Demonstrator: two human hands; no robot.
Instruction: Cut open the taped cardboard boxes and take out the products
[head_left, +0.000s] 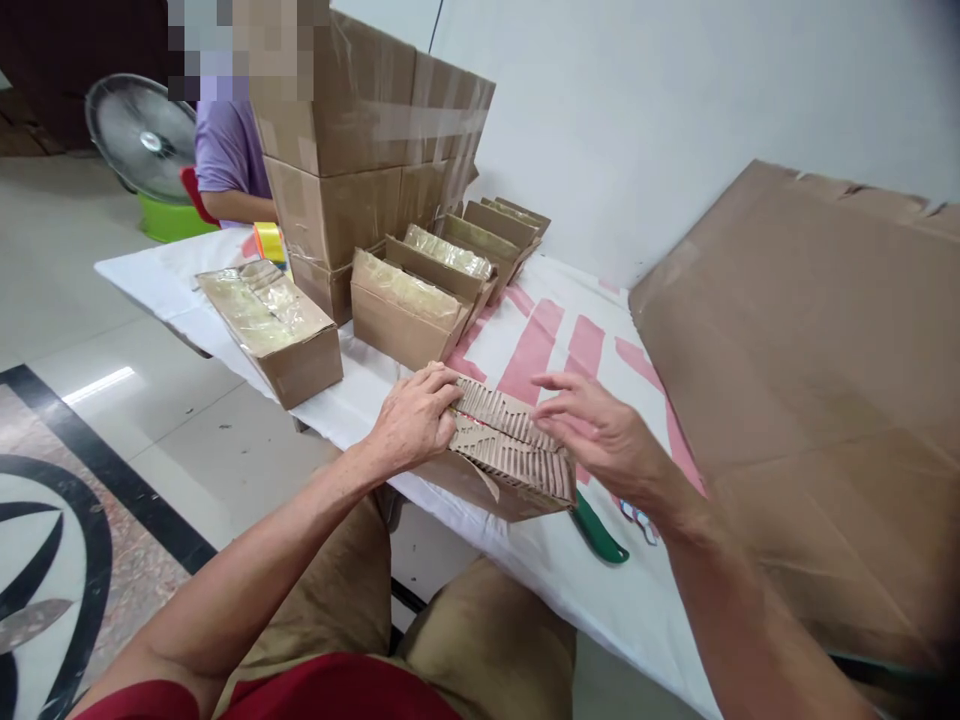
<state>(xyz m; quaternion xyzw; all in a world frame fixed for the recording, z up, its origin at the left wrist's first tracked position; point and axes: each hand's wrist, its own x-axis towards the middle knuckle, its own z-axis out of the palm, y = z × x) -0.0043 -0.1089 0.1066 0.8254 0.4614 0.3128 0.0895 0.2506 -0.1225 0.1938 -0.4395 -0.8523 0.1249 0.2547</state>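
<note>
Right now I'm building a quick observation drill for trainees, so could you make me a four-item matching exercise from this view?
Things:
1. Fan
2. Other person's sleeve
3. Left hand
4. Curved handle

Places or colours:
A. Green
B. Touching the ridged-top box
C. Grey
D. Purple

Right pairs: 1-C, 2-D, 3-B, 4-A.
</note>
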